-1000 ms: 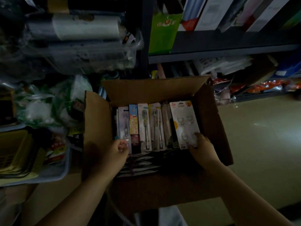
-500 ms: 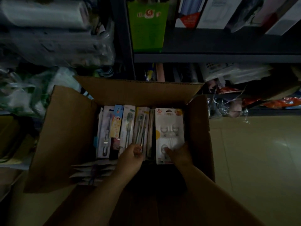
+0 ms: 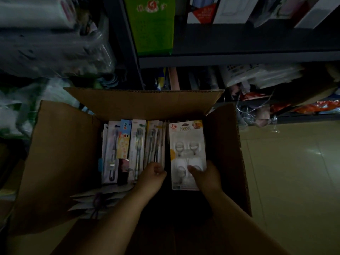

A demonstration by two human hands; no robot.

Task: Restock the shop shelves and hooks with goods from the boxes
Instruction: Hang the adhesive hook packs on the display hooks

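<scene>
Two hands: both in the cardboard box, centre frame.
Right hand: pinches hook pack at its lower end; long axis toward frame top.
Left hand: fingers curled on toothbrush packs, just left.

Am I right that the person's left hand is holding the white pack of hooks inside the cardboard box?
Not quite: the head view shows the right hand holding the white pack of hooks inside the cardboard box. The left hand is at the toothbrush packs beside it.
</scene>
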